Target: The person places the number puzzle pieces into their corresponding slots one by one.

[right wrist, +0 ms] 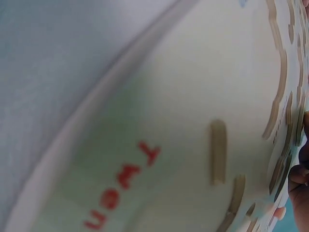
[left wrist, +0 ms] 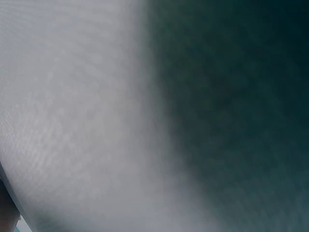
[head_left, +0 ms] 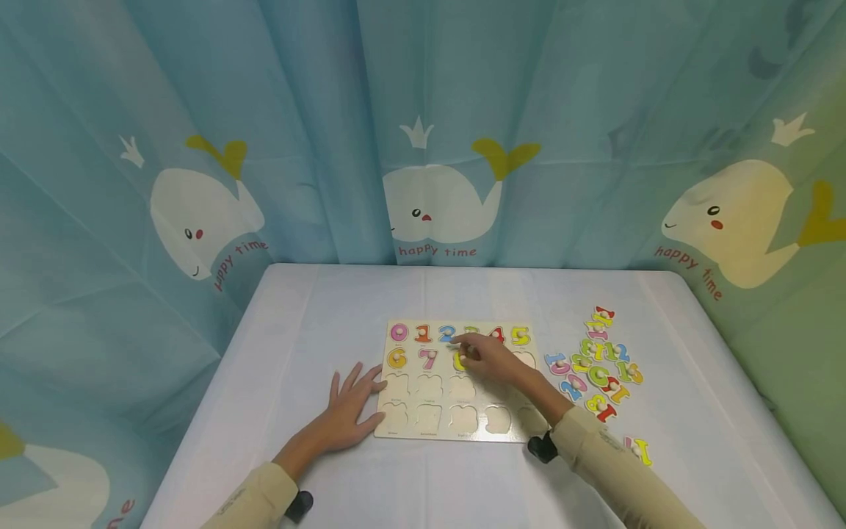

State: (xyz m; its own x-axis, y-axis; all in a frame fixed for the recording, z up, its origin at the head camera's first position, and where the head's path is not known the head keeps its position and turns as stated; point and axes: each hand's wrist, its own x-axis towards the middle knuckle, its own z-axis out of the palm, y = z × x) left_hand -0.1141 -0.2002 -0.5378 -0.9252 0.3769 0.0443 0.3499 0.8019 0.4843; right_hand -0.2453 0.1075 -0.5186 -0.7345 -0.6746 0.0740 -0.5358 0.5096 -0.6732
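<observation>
A wooden number puzzle board [head_left: 446, 402] lies on the table in the head view. Pieces 0, 1, 2, 4 and 5 sit in its top row, with a green one partly hidden by my right hand; 6 and 7 are in the second row. My right hand [head_left: 490, 358] is over that row, its fingers pinching a yellow number piece [head_left: 459, 361] just right of the 7. The fingers cover most of this piece, so its digit is hard to read. At the board's left edge, my left hand [head_left: 349, 413] rests with spread fingers, fingertips touching the edge.
Loose number pieces [head_left: 598, 377] with knobs lie in a heap right of the board, one yellow piece [head_left: 641, 451] nearer the front. The white-covered table [head_left: 317, 308] meets a whale-print curtain [head_left: 317, 147] behind. Left wrist view is blurred cloth.
</observation>
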